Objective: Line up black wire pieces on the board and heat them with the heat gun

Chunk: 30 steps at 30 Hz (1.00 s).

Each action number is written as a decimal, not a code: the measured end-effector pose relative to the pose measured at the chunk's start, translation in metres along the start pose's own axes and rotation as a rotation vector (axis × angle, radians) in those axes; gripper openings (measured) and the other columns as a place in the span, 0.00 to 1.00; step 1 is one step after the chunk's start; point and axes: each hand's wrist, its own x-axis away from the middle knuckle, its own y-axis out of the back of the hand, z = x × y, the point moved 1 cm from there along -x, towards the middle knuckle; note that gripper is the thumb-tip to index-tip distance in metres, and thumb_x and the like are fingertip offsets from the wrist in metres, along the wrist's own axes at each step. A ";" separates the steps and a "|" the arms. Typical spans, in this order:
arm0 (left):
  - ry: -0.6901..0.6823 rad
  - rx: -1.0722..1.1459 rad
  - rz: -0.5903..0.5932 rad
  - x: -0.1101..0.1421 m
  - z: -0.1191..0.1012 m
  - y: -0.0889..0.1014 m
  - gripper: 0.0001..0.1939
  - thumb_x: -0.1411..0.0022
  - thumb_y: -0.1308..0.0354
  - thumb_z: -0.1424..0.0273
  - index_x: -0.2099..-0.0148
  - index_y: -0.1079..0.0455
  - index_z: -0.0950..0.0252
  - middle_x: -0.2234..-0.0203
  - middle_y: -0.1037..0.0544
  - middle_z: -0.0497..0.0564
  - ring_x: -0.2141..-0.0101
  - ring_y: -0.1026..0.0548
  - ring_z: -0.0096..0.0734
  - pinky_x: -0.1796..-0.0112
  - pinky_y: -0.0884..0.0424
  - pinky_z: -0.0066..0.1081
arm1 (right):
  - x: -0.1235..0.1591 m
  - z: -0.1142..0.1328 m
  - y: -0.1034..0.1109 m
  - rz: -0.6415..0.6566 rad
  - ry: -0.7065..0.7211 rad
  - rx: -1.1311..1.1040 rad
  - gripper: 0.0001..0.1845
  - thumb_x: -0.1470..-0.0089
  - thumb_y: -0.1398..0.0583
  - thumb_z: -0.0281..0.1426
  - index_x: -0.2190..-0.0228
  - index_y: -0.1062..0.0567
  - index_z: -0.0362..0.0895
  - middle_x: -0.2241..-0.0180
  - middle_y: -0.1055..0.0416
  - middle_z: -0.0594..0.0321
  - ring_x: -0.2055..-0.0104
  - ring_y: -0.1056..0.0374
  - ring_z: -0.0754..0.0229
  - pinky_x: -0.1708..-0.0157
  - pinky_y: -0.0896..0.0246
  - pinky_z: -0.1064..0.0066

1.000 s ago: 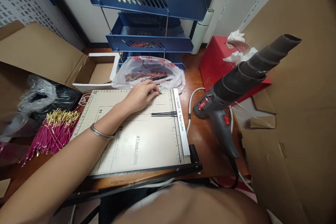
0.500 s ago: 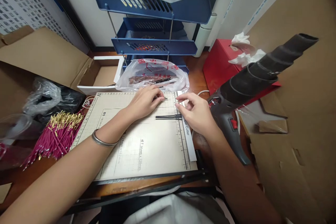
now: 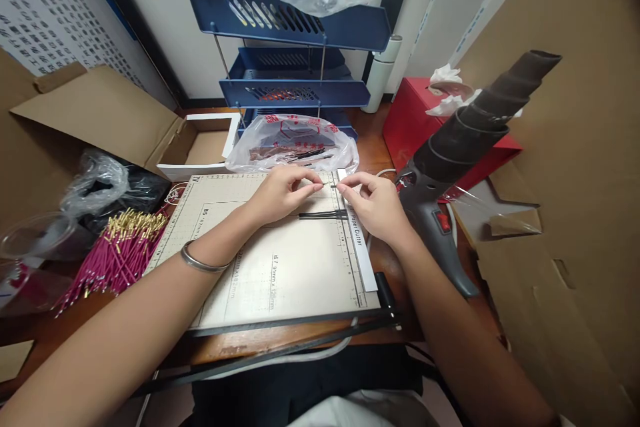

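Observation:
A beige paper cutter board (image 3: 280, 267) lies in front of me. My left hand (image 3: 283, 191) rests on its far part, fingers pinched on a thin black strand (image 3: 330, 184). My right hand (image 3: 375, 203) sits at the cutter's white ruler edge (image 3: 357, 240), its fingertips pinched on the other end of the same strand. A small bundle of black strands (image 3: 323, 215) lies flat on the board just below both hands.
A plastic bag (image 3: 293, 140) with black pieces lies behind the board. Magenta wires with gold tips (image 3: 113, 250) are heaped at left beside an open cardboard box (image 3: 100, 113). A heat gun (image 3: 460, 153) stands at right by a red box (image 3: 415, 120). Blue trays (image 3: 295, 47) stand behind.
My right hand came into view and reached the ruler edge, then closed on the strand my left hand holds. The left hand lifted the strand slightly off the board.

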 end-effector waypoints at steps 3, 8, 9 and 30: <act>-0.008 -0.006 -0.004 0.002 0.002 0.003 0.08 0.32 0.38 0.67 0.60 0.19 0.63 0.69 0.16 0.50 0.72 0.27 0.29 0.67 0.33 0.31 | 0.001 -0.009 -0.003 -0.102 -0.100 -0.188 0.12 0.47 0.35 0.41 0.69 0.20 0.44 0.80 0.37 0.69 0.76 0.45 0.64 0.73 0.50 0.69; -0.030 -0.015 0.005 0.004 0.003 0.006 0.07 0.32 0.37 0.67 0.62 0.19 0.63 0.68 0.15 0.50 0.68 0.23 0.32 0.60 0.29 0.34 | 0.003 -0.019 -0.013 -0.061 -0.249 -0.436 0.17 0.54 0.32 0.45 0.70 0.23 0.44 0.79 0.39 0.71 0.75 0.47 0.66 0.73 0.52 0.70; -0.034 -0.015 0.004 0.004 0.003 0.006 0.07 0.32 0.37 0.67 0.62 0.19 0.63 0.68 0.15 0.50 0.67 0.22 0.32 0.59 0.29 0.35 | 0.004 -0.019 -0.015 -0.046 -0.262 -0.452 0.18 0.55 0.32 0.45 0.70 0.23 0.43 0.79 0.39 0.71 0.75 0.47 0.66 0.73 0.53 0.70; -0.082 -0.048 0.050 0.003 0.000 0.004 0.09 0.30 0.39 0.66 0.61 0.20 0.62 0.67 0.15 0.51 0.63 0.21 0.36 0.58 0.31 0.37 | 0.006 -0.022 -0.018 -0.047 -0.248 -0.399 0.19 0.54 0.31 0.47 0.70 0.19 0.43 0.79 0.36 0.67 0.75 0.46 0.66 0.74 0.50 0.70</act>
